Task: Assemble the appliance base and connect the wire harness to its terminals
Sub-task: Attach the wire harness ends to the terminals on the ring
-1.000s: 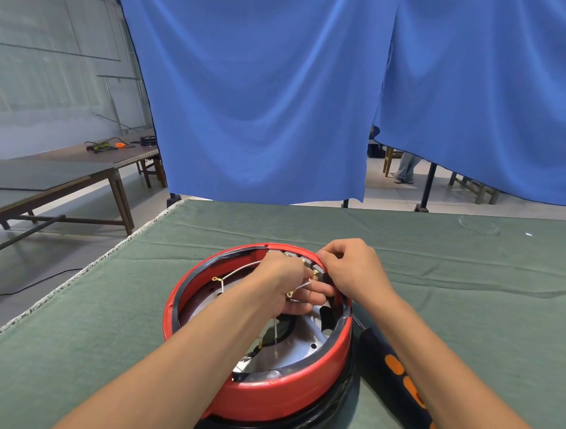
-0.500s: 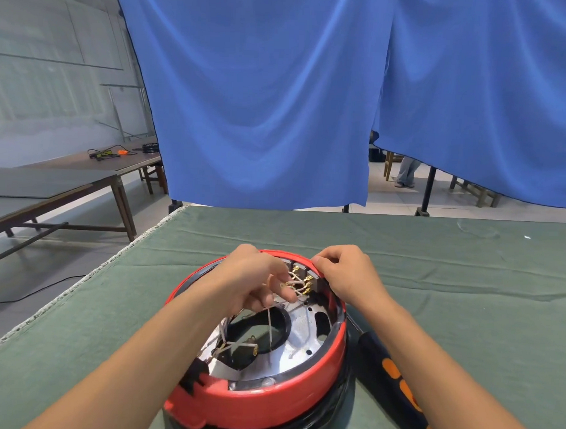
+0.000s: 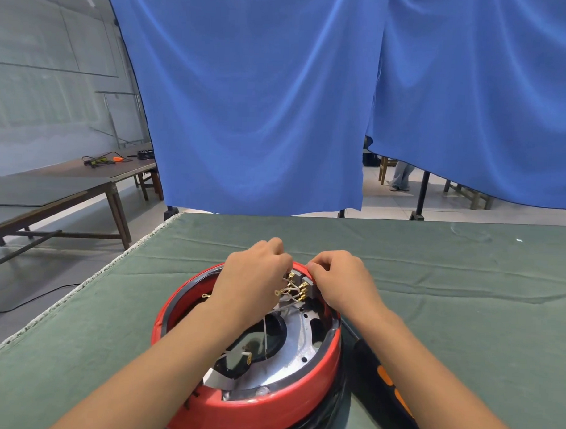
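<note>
Head view, near to far: one red appliance base sits upside down at the near edge of the desk, on the green cloth. One silver metal plate shows inside the red ring, with a large dark opening near its centre. One black tool with orange patches lies just right of the base, partly under the right forearm.

White wires of the harness run across the plate; one brass ring lug lies loose over the dark opening, one more hangs by the left hand. A cluster of brass terminals sits at the far rim, between the two hands; exact count not clear, at least four.

Left hand: fingers curled over the far rim beside the terminals, apparently pinching white wire, fingertips hidden. Right hand: fingers curled at the rim just right of the terminals; can't tell what its grip holds, if anything.

Beyond the desk: two blue curtains, one long wooden bench at left, one person's legs under the curtain gap.
</note>
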Demonstrator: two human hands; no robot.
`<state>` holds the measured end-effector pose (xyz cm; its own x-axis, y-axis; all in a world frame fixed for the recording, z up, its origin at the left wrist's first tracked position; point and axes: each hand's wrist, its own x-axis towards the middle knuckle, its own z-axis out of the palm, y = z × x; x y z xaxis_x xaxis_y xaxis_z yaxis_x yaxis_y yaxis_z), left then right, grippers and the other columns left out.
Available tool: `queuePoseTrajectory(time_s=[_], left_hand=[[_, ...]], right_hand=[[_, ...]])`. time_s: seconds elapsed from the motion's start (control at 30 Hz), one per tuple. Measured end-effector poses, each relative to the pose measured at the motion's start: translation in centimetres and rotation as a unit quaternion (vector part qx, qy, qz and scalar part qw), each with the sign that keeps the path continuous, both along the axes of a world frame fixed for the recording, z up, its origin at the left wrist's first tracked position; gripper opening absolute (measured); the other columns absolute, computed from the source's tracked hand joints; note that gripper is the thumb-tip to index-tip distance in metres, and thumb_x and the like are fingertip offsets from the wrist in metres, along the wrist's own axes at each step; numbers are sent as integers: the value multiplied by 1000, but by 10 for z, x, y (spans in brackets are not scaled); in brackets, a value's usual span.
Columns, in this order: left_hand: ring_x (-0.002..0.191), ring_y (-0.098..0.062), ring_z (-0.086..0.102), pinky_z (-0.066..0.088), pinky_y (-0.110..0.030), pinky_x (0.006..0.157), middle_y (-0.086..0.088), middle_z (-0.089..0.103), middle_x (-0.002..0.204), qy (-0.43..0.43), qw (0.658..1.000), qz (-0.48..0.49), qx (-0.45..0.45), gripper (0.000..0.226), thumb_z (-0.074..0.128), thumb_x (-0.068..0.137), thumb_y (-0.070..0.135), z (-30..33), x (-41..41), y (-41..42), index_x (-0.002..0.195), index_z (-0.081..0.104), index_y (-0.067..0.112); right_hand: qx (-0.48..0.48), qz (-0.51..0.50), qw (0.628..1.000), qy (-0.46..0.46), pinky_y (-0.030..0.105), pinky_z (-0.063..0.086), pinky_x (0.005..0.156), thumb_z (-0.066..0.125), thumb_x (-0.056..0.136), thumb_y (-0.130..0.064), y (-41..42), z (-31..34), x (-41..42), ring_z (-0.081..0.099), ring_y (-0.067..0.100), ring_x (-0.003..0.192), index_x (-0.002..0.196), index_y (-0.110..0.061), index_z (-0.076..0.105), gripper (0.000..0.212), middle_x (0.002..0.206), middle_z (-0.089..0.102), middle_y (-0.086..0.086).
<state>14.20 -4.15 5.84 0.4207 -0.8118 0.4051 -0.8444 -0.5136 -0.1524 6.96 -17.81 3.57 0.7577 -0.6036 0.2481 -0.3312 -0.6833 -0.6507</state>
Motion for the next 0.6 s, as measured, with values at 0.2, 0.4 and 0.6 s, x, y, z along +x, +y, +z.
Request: queuePoseTrajectory(time_s=[0.2, 0.4, 0.6], left_hand=[[86, -18, 58, 26, -27, 54, 4, 52, 103, -35, 999, 6, 27, 13, 50, 93, 18, -6, 2, -3, 102, 59, 22], [82, -19, 58, 27, -28, 53, 2, 49, 104, -40, 999, 20, 29, 15, 48, 94, 15, -8, -1, -4, 101, 60, 21], [81, -21, 58, 34, -29, 57, 4, 51, 105, -24, 999, 34, 24, 18, 48, 95, 20, -7, -4, 3, 102, 64, 22]], right_hand=[[-42, 3, 999, -2, 30, 47, 71, 52, 89, -30, 4, 4, -1, 62, 18, 90, 96, -29, 70, 20, 89, 71, -8], [19, 31, 999, -14, 33, 51, 80, 55, 90, -30, 1, 1, 2, 63, 16, 92, 98, -30, 72, 18, 91, 71, -9], [24, 39, 999, -23, 32, 51, 77, 55, 90, -31, -3, -2, 2, 63, 13, 86, 96, -30, 72, 18, 76, 63, -15]])
